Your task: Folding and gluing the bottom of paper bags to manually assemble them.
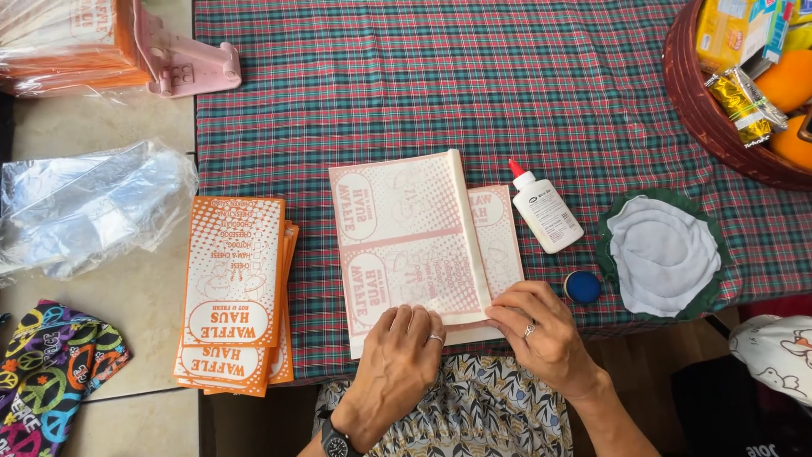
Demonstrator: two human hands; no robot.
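While both hands [406, 351] [541, 326] press flat, nothing gripped, the pale printed paper sheet [406, 245] lies folded.

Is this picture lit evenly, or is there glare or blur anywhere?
Head view: soft, even daylight and sharp focus across the plaid cloth. The only glare sits on the crumpled clear plastic at the left. Both hands, left hand and right hand, show no motion blur as they press the folded paper sheet, casting only faint shadows.
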